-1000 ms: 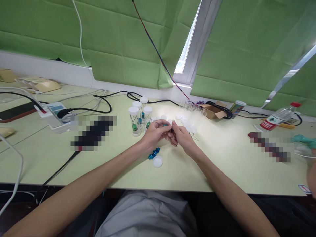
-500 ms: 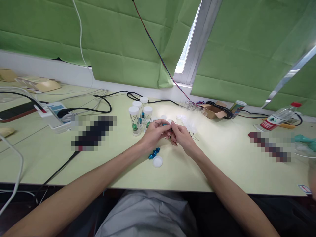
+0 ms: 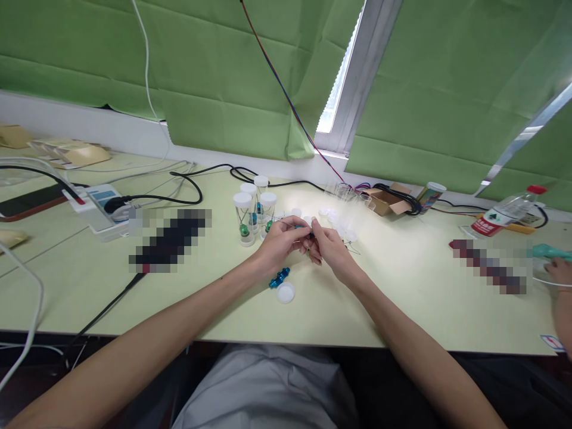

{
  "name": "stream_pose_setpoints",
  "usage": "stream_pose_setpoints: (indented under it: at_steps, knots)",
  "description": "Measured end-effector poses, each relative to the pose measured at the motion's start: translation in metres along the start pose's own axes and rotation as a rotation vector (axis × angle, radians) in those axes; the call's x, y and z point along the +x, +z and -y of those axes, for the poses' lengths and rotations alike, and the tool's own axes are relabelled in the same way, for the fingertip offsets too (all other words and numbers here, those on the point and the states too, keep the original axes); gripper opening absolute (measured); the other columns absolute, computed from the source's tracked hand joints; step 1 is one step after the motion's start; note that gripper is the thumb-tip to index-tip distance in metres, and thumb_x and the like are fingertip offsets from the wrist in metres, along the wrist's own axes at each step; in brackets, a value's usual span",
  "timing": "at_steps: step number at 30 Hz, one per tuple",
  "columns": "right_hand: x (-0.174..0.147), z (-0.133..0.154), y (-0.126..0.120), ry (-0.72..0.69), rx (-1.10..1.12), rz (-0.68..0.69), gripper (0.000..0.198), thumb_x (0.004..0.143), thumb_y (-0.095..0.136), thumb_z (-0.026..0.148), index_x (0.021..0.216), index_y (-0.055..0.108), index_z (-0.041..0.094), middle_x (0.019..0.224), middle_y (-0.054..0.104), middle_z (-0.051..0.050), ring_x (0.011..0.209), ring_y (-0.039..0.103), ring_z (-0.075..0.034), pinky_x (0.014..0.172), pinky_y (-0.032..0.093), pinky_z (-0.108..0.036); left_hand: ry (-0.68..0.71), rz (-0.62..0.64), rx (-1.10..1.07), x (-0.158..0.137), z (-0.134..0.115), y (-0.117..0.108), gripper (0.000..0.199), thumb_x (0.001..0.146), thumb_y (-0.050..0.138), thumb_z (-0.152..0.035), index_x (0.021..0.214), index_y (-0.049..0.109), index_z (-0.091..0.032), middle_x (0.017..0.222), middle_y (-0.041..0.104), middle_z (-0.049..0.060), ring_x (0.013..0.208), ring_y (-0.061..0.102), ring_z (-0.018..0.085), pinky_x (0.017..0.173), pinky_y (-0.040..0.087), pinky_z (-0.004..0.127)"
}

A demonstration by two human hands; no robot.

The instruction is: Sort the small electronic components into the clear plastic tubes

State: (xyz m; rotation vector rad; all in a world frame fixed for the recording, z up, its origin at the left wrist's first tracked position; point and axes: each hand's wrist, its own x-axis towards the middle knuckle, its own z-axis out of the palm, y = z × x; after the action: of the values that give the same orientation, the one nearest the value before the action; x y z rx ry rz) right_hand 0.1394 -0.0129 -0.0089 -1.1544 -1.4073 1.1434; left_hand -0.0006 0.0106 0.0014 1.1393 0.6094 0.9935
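My left hand [image 3: 283, 239] and my right hand [image 3: 329, 247] meet over the middle of the table, fingertips pinched together. Between them is a small dark piece [image 3: 311, 235] with thin wires; my fingers cover most of it. Just below my left wrist lies a shiny blue metal part [image 3: 279, 277]. Beside it is a round white lid [image 3: 285, 292]. Several clear tubes with white caps [image 3: 243, 217], holding green or blue parts and wires, stand upright behind my left hand. More white lids [image 3: 346, 229] lie behind my right hand, along with loose thin wires.
Open clear cups [image 3: 351, 192] and a cardboard box [image 3: 388, 199] with black cable stand near the wall. A power strip [image 3: 105, 208] sits on the left. On the right are a water bottle [image 3: 503, 213] and another person's hand [image 3: 558, 271] by a teal object.
My right thumb has shifted slightly over the small piece; my hands otherwise hold their place. At the right edge, another person's hand has come into view on the table.
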Motion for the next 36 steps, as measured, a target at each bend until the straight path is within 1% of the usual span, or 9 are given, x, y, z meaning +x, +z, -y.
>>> stream_pose_setpoints:
  at_steps: [6, 16, 25, 36]
  knots:
    - [-0.0007, 0.0001, -0.0006, -0.013, -0.015, 0.003, 0.063, 0.088, 0.042, 0.075, 0.063, 0.054, 0.019, 0.044, 0.048, 0.003, 0.036, 0.040, -0.010, 0.042, 0.035, -0.026, 0.014, 0.005, 0.002, -0.0014, -0.0007, 0.0003, 0.016, 0.075, 0.075, -0.022, 0.074, 0.061, -0.015, 0.062, 0.061, 0.003, 0.058, 0.057, 0.012, 0.055, 0.041, 0.025]
    - [0.0009, -0.0013, 0.0000, 0.014, -0.015, 0.026, 0.071, 0.088, 0.033, 0.078, 0.055, 0.052, 0.019, 0.038, 0.045, 0.002, 0.035, 0.041, -0.010, 0.041, 0.033, -0.025, 0.012, 0.027, 0.023, -0.0006, 0.0006, 0.0006, 0.014, 0.076, 0.073, -0.022, 0.074, 0.060, -0.016, 0.060, 0.062, 0.003, 0.056, 0.058, 0.013, 0.054, 0.041, 0.026]
    - [-0.0002, 0.0003, 0.0002, 0.036, -0.028, 0.023, 0.073, 0.087, 0.032, 0.081, 0.054, 0.052, 0.019, 0.037, 0.044, 0.002, 0.033, 0.040, -0.009, 0.040, 0.032, -0.025, 0.023, 0.042, 0.051, -0.0025, -0.0011, 0.0012, 0.015, 0.076, 0.074, -0.023, 0.074, 0.060, -0.016, 0.060, 0.061, 0.003, 0.056, 0.058, 0.013, 0.054, 0.041, 0.026]
    - [0.0000, -0.0004, -0.0004, 0.008, -0.056, 0.036, 0.073, 0.088, 0.030, 0.079, 0.055, 0.052, 0.018, 0.037, 0.044, 0.002, 0.034, 0.042, -0.010, 0.042, 0.035, -0.025, 0.030, 0.051, 0.084, -0.0014, 0.0006, -0.0002, 0.012, 0.079, 0.070, -0.021, 0.076, 0.060, -0.015, 0.061, 0.062, 0.003, 0.057, 0.057, 0.012, 0.055, 0.041, 0.025]
